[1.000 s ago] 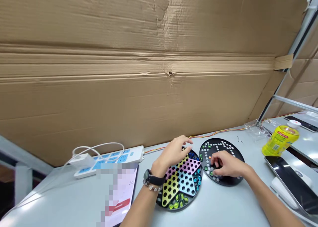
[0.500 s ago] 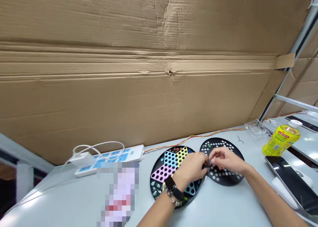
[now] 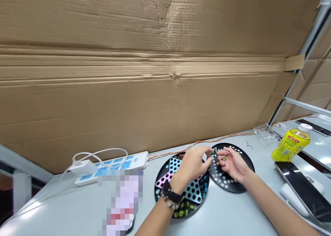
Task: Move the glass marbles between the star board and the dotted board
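**A green marble (image 3: 223, 158) over the black round board (image 3: 248, 172)**

The right hand (image 3: 234, 163) holds the marble above the board. The left hand (image 3: 192, 166) is just beside it, so the hands are close but apart. I cannot tell if the left hand holds anything. A star board (image 3: 192, 193) lies at 9 o'clock from the black board, and a yellow bottle (image 3: 291, 143) stands at 3 o'clock on the counter (image 3: 227, 212).

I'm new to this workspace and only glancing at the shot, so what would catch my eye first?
A huge sheet of brown cardboard fills the upper view behind the table. Below it, a colourful star-shaped marble board sits beside a round black board, with the left hand and right hand meeting above them. Further right, a yellow bottle stands out.
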The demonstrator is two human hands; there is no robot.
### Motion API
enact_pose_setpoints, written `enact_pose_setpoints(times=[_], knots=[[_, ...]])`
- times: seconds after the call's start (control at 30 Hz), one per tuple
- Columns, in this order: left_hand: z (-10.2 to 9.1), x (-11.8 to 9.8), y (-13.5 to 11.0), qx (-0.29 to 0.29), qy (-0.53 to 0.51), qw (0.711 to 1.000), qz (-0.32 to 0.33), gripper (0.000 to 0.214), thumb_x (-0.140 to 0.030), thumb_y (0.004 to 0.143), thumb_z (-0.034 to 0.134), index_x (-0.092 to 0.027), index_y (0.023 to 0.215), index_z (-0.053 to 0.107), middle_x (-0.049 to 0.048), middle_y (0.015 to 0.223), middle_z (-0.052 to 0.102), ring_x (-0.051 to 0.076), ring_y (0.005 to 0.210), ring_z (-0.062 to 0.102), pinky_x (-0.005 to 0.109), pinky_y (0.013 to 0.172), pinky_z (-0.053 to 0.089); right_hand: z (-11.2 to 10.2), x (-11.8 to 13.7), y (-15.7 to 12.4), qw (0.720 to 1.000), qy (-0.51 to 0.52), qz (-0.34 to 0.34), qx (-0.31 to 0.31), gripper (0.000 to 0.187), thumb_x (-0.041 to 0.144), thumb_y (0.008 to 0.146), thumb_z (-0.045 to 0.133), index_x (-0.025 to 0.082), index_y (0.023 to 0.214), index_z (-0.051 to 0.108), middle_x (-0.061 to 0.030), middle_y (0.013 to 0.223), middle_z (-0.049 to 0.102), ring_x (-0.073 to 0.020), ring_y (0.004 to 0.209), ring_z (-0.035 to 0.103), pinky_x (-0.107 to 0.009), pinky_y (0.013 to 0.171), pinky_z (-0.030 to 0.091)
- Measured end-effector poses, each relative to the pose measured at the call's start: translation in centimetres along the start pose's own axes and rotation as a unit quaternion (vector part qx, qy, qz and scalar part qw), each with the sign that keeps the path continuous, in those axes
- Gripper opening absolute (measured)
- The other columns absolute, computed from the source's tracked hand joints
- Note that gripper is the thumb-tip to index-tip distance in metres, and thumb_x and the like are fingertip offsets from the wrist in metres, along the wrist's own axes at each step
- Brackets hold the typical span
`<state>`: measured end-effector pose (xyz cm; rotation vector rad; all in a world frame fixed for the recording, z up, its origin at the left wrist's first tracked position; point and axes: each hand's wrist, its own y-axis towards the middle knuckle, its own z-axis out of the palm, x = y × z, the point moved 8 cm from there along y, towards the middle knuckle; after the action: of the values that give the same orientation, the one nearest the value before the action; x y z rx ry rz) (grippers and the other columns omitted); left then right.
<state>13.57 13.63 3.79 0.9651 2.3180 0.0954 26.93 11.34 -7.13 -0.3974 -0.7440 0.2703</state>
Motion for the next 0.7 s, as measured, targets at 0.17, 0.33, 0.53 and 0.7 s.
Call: enact_pose_setpoints(times=[0.17,0.33,0.53,0.7], knots=[[-0.3,-1.7,-0.1,-0.053,-0.061,0.996,0.045,0.019,-0.018,0.088,0.064,-0.024,0.105,0.07,0.0003,0.104,0.076,0.018,0.093,0.069,0.029,0.085,0.051,1.8,-2.6,-0.3,0.995,-0.009,0.061,0.084,0.033,0.042,0.097,0.051,0.014,0.081,0.061,0.0006,0.058,0.058,-0.0084,0.039,0.048,-0.016,0.032,0.028],[1.3,-2.9,-0.2,-0.006,-0.029,0.994,0.105,0.028,-0.015,0.095,0.052,-0.025,0.118,0.066,0.0034,0.115,0.072,0.02,0.105,0.065,0.033,0.094,0.05,2.0,-3.2,-0.2,0.994,0.023,0.056,0.089,0.033,0.043,0.097,0.054,0.017,0.077,0.058,0.0042,0.053,0.053,-0.0054,0.034,0.038,-0.014,0.03,0.02],[2.0,0.3,-0.2,0.041,0.139,0.989,0.013,0.024,-0.024,0.098,0.052,-0.023,0.117,0.065,0.007,0.116,0.068,0.025,0.109,0.062,0.039,0.096,0.048,0.7,-1.0,-0.4,0.997,0.068,-0.014,-0.024,0.036,0.032,0.105,0.037,0.014,0.083,0.059,-0.0014,0.059,0.059,-0.0059,0.038,0.045,-0.012,0.03,0.028],[5.2,0.6,-0.9,0.122,0.204,0.971,-0.012,0.017,-0.026,0.092,0.059,-0.02,0.102,0.071,0.0095,0.105,0.07,0.028,0.101,0.064,0.04,0.087,0.05,0.3,0.1,-1.2,0.993,0.064,-0.043,-0.087,0.031,0.032,0.105,0.038,0.013,0.092,0.06,-0.0078,0.07,0.069,-0.0099,0.049,0.06,-0.014,0.038,0.046]])
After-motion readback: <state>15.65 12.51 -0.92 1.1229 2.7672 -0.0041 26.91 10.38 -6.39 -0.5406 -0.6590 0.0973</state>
